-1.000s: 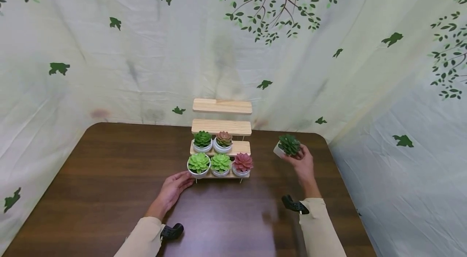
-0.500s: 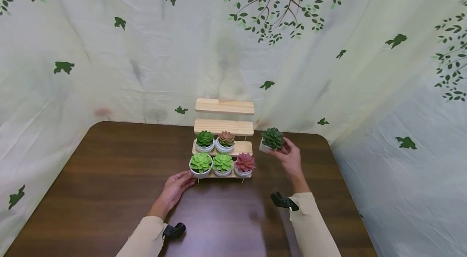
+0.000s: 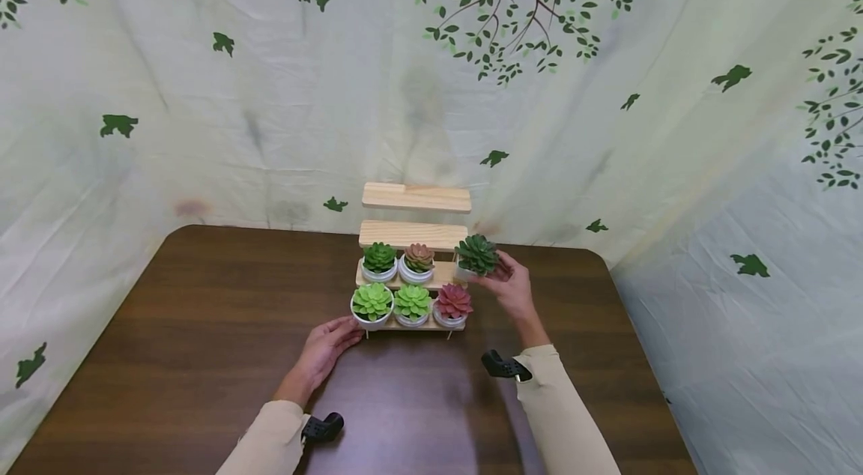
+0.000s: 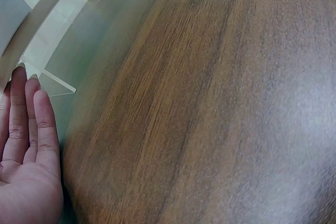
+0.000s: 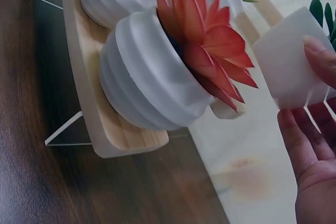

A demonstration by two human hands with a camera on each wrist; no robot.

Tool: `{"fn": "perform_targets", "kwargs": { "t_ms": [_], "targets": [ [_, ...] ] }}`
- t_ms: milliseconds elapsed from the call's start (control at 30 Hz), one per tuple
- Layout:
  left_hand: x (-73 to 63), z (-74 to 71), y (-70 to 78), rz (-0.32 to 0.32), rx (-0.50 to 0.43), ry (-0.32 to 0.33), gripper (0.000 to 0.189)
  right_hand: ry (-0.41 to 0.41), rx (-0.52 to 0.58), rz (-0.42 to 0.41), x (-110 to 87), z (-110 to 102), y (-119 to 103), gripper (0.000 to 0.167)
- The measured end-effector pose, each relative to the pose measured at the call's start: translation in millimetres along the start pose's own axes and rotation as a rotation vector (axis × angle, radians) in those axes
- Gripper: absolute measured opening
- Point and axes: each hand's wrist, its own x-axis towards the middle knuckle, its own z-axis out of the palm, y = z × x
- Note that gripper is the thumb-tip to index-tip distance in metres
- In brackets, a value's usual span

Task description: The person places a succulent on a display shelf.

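My right hand (image 3: 510, 286) grips a dark green succulent (image 3: 477, 255) by its white pot, whose straight-sided wall (image 5: 286, 59) shows between thumb and fingers in the right wrist view. It overlaps the right end of the second tier of a wooden plant stand (image 3: 441, 274). With straight fingers, my left hand (image 3: 323, 348) touches the stand's front left corner. Along the lowest tier sit two light green succulents (image 3: 371, 302) and a red succulent (image 3: 454, 301), the red one in a ribbed pot (image 5: 152, 77). A green succulent (image 3: 380, 258) and a brownish-pink succulent (image 3: 419, 258) share the second tier.
Two upper shelves (image 3: 413, 235) of the stand hold nothing and rise toward the leaf-print curtain (image 3: 270, 85) behind. The stand rests on clear supports (image 4: 60, 82) on a dark brown wooden table (image 3: 222, 310).
My right hand has carried the dark green succulent leftward from the table's right side to the second tier's right end. My left hand stays at the stand's corner.
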Motion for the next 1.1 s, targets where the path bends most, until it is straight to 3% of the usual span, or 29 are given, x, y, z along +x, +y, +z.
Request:
{"fn": "perform_targets", "kwargs": {
  "t_ms": [233,567,1100],
  "targets": [
    [-2.0,-0.4,0.8,0.030,0.003,-0.018,0.015,-0.049,-0.062,0.033,4.4,10.0,2.8,0.056],
    [-1.5,-1.2,1.7,-0.007,-0.002,-0.011,0.021,-0.080,-0.023,0.030,4.9,21.1,7.6,0.055],
    [-1.2,-1.1,0.5,-0.003,-0.001,-0.013,0.025,-0.053,-0.021,0.096,7.8,26.1,12.8,0.057]
  ]
}}
